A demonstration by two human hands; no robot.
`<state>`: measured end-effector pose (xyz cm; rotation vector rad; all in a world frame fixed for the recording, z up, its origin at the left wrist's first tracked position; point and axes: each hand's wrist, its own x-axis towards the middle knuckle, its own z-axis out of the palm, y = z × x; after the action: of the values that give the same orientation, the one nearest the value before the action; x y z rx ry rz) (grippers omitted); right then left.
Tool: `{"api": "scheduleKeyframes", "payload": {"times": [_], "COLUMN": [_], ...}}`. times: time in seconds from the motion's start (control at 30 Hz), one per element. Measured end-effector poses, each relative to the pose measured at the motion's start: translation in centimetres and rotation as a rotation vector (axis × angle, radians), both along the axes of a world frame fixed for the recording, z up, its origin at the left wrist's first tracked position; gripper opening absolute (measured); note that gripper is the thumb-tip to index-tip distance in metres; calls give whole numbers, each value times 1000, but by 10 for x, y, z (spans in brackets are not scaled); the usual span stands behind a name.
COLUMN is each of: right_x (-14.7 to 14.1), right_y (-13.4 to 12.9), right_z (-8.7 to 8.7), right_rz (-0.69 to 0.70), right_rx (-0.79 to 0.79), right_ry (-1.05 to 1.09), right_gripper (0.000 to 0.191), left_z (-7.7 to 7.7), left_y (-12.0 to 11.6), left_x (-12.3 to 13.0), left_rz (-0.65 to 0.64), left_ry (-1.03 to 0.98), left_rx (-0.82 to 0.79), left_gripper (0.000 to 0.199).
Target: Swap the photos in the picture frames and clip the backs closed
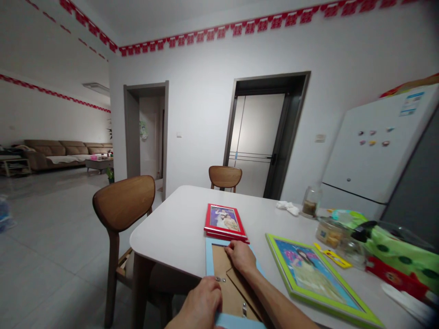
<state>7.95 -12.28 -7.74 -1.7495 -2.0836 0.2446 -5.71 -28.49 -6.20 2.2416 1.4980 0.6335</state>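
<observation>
A light blue picture frame (209, 258) lies back side up at the table's near edge, its brown backing board (228, 292) and small metal clips showing. My left hand (202, 299) grips the frame's left side with its fingers curled. On the upper part of the backing rests my right hand (242, 257), fingers pinched together; what they hold, if anything, is hidden. Just beyond is a red frame (224, 221) with a photo, seemingly stacked on another red one. To the right lies a green frame (312, 274) with a photo of a person in a pale dress.
The white table (171, 219) has a glass jar (310, 203), crumpled tissue (288, 208), a food container (331, 232), a yellow item (336, 258) and a green bag (401, 256) along its right side. Wooden chairs stand at the left (123, 201) and far side (225, 176).
</observation>
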Motion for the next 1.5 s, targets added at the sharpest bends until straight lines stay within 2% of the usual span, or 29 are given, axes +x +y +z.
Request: {"api": "scheduleKeyframes", "payload": {"times": [0.2,0.37,0.57,0.7,0.83,0.93,1.03,1.17,1.27,1.3,1.33,1.4,1.43,1.5], "right_x": [-7,-6,7,14,15,26,54,80,61,49,38,22,22,39], "right_y": [8,9,8,7,-1,-9,-15,-44,-86,-99,-110,-120,-119,-107], "right_z": [-1,0,-2,-2,2,8,17,20,10,7,4,4,6,17], "right_rz": [-55,-72,6,91,126,119,66,-25,98,217,290,342,320,204], "right_rx": [1,-5,30,51,51,37,-4,-141,-366,-581,-706,-684,-641,-496], "right_ry": [-36,-19,69,170,296,427,601,833,1007,1198,1379,1673,1751,1760], "right_gripper": [18,17,25,19,16,18,28,45,43,44,44,36,33,28], "left_z": [12,14,5,-3,-11,-15,-10,15,36,42,47,57,61,68], "left_y": [-5,-5,-3,3,13,17,14,2,-5,-5,-5,-1,3,16], "left_x": [7,6,5,25,46,48,40,38,52,59,66,77,81,86], "left_rz": [22,35,34,-26,-67,-58,-54,9,92,97,90,66,54,26], "left_ry": [60,93,121,184,227,182,43,-342,-742,-877,-996,-1162,-1210,-1280], "left_rx": [-63,-92,-44,68,77,56,69,136,143,131,118,98,99,106], "left_gripper": [42,43,43,41,40,41,42,28,15,13,13,18,22,35]}}
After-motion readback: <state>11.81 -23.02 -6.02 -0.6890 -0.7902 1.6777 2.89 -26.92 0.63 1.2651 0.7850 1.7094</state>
